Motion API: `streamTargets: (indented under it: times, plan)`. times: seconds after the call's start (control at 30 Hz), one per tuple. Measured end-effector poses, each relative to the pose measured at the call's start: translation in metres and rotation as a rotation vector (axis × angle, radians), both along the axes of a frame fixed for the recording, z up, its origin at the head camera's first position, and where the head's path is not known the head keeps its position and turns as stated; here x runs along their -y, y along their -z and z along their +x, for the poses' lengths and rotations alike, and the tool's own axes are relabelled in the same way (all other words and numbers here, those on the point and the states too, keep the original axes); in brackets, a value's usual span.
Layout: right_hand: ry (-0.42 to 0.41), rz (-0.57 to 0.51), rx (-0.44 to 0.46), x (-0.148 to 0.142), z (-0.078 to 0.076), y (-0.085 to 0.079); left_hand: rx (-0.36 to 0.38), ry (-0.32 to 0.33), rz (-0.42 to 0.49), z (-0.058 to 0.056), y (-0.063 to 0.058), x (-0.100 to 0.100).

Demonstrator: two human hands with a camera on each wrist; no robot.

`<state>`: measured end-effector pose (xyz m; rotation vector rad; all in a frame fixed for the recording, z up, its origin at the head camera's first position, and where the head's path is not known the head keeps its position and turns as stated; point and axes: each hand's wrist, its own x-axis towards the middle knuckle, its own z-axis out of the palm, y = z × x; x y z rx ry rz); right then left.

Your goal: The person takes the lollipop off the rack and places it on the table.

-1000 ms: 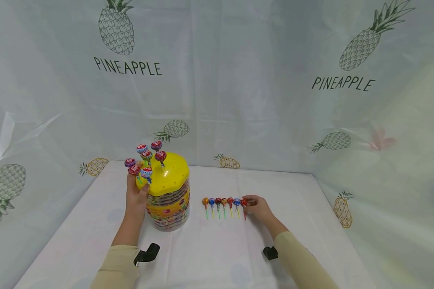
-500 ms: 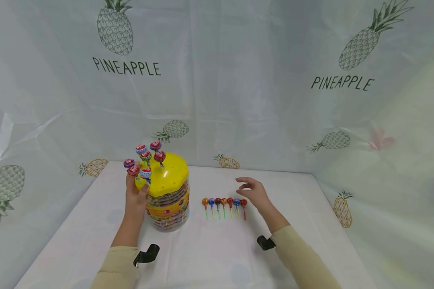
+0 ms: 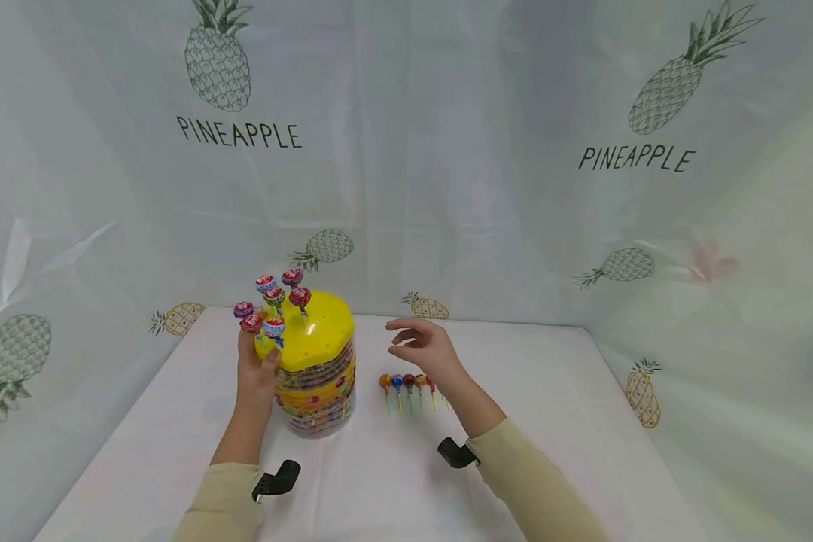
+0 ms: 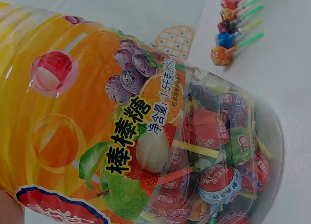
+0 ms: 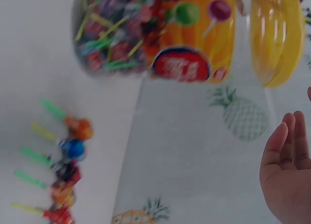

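White table (image 3: 373, 489): left hand (image 3: 257, 373), clamped on the jar (image 3: 315, 395) beside 7 lollipops (image 3: 274, 296), should hold steady; right hand (image 3: 428, 350) has fingers apart.

"What does the person wear?"
"Plain beige fabric: a left sleeve (image 3: 220, 498) and a matching right sleeve (image 3: 531, 479)."
"And by the cuffs?"
"Small, smooth, elbow-shaped black gadgets: a left gadget (image 3: 279, 479) and a similar right gadget (image 3: 456, 453)."
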<state>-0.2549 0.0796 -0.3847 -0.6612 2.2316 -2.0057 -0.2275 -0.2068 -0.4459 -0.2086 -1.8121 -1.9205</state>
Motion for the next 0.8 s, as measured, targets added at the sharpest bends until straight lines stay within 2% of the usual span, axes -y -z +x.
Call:
streamTargets:
  times: [0.23, 0.43, 0.57, 0.67, 0.8]
  plan:
    - [-0.087, -0.074, -0.125, 0.030, 0.011, -0.020, 0.012, 0.002, 0.000, 0.000, 0.002, 0.001]
    - [-0.102, -0.162, -0.176, 0.053, 0.015, -0.035, 0.004, -0.001, -0.014, 0.000, 0.002, 0.002]
    - [-0.157, -0.218, -0.225, 0.067, 0.017, -0.042, 0.011, -0.002, -0.015, 0.000, 0.002, 0.002]
    - [-0.205, -0.222, -0.251, 0.076, 0.018, -0.047, 0.018, -0.007, -0.017, 0.001, 0.001, 0.001]
    - [-0.230, -0.210, -0.245, 0.085, 0.013, -0.047, -0.003, 0.013, -0.002, 0.000, 0.000, 0.001]
